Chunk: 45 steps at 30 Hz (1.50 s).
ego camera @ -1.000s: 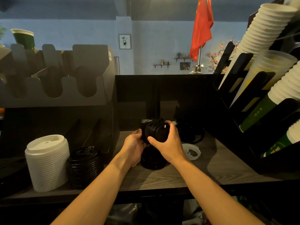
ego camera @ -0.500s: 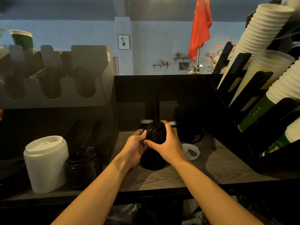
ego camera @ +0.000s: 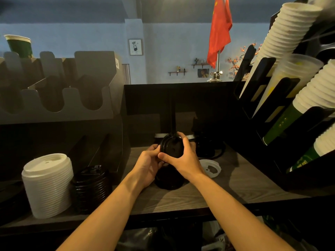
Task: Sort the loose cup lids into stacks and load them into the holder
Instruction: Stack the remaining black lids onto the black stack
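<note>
Obs: black lids held tilted over the stack on the surface. Grip: right hand fingers curled round their rim; left hand fingers pinch the left edge. Advise: level lids, align rims, press down evenly before releasing.

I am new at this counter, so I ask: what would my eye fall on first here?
First, the two hands in the centre: the right hand and the left hand grip black lids above the wooden counter. Next, the tall white lid stack stands at the left, and a red flag hangs at the top behind the counter.
</note>
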Each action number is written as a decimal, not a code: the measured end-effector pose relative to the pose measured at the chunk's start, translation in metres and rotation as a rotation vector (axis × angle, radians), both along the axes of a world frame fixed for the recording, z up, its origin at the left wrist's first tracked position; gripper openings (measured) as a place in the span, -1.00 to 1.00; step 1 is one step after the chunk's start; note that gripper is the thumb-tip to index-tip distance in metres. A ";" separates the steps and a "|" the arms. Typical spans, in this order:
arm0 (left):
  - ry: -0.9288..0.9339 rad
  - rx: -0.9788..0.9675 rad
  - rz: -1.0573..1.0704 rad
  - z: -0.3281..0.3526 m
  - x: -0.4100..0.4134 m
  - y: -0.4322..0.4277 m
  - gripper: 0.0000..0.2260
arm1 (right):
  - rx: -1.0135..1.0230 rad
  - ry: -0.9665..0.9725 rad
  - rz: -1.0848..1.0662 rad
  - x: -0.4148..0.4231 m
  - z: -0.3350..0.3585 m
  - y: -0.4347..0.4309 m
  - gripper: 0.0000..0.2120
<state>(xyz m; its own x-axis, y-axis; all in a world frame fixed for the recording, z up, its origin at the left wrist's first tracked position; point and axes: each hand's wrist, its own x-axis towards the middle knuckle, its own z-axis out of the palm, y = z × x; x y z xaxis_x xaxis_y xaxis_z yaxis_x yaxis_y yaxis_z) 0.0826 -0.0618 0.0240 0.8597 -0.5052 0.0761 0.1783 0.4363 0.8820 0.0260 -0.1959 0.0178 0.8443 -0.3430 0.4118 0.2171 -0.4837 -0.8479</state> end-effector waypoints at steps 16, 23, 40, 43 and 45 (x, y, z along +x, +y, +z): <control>0.190 -0.134 0.161 -0.001 0.014 0.002 -0.72 | 0.857 -0.075 0.107 0.008 0.010 -0.007 -0.71; 0.185 -0.159 0.202 -0.005 0.023 0.000 -0.58 | 0.858 -0.030 0.185 0.007 0.009 -0.007 -0.74; 0.026 -0.041 0.219 -0.003 0.013 -0.001 -0.72 | 0.889 -0.070 0.193 0.008 0.010 -0.009 -0.67; 0.024 -0.043 0.234 -0.003 0.012 -0.002 -0.58 | 0.840 -0.053 0.207 0.006 0.008 -0.007 -0.65; 0.047 -0.057 0.230 -0.003 0.012 -0.002 -0.55 | 0.814 -0.039 0.211 0.005 0.008 -0.006 -0.64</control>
